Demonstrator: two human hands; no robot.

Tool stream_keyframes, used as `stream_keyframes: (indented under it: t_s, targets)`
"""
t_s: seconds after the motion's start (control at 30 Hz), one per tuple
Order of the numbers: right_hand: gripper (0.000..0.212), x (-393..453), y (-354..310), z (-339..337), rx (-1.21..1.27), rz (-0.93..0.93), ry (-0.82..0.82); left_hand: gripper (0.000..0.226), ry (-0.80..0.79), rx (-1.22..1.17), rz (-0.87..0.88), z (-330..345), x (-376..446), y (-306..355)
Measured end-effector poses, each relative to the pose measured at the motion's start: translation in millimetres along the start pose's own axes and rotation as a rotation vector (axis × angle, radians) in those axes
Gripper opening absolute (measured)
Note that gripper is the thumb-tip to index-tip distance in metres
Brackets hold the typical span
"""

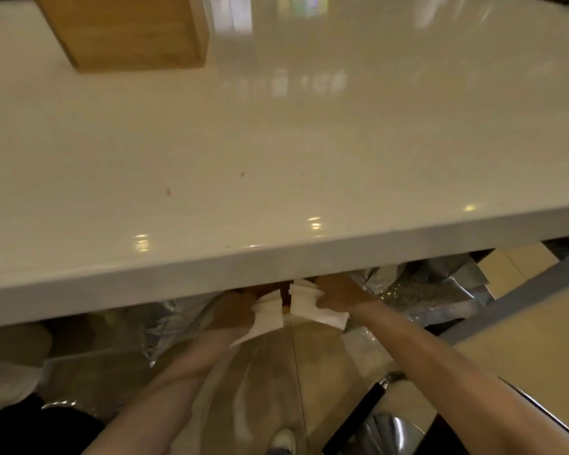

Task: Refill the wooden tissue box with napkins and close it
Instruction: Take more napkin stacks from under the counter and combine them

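Note:
The wooden tissue box [128, 31] stands at the far left of the white counter [276, 142], cut off by the top of the frame. Both my hands are low, under the counter's front edge. A stack of white napkins [268, 315] is squeezed in my left hand [234, 311]. Beside it my right hand [340, 292] grips a second stack of white napkins [312, 307]. The two stacks nearly touch. My fingertips are partly hidden under the counter's edge.
Silver foil bags [440, 290] and cardboard boxes [513, 267] lie on the floor under the counter at right. A brown box [14, 343] sits lower left. A black bar [355, 421] and a chrome stool part [395, 428] are near my right forearm.

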State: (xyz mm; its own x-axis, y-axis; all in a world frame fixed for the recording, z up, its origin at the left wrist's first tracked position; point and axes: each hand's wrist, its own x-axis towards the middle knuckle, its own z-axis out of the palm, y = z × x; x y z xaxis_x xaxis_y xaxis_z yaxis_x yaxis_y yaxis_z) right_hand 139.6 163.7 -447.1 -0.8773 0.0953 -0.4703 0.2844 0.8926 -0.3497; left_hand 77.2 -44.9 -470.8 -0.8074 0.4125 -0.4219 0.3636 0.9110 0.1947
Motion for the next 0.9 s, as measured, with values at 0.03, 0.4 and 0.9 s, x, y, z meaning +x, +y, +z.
stream_keyframes:
  t_s: [0.03,0.4,0.9]
  targets:
    - [0.036,-13,-2,-5,0.022,-0.012,-0.027,0.051,-0.035,-0.031,0.014,-5,-11,3]
    - [0.009,-184,-59,-84,0.058,-0.171,-0.158,0.03,-0.44,-0.051,0.337,-128,-170,28]
    - [0.031,-286,-151,-248,0.11,-0.302,-0.009,0.027,-0.402,-0.155,0.441,-337,-279,23]
